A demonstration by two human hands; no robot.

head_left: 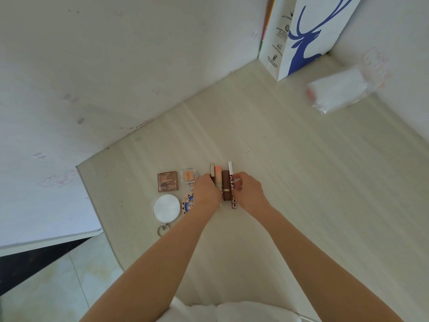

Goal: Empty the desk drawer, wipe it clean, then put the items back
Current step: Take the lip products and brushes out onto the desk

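Two bare forearms in from below — left hand (207, 189) and right hand (247, 194) curled in from either side on a row of slim makeup tubes (225, 184) lying side by side on the pale desk top (290, 159), apparently squeezing them together. Probably light, stiff, smooth, prone to rolling — best gathered across the middles. Palette (167, 181), small compact (189, 175), round mirror (166, 207) just left; drawer unseen.
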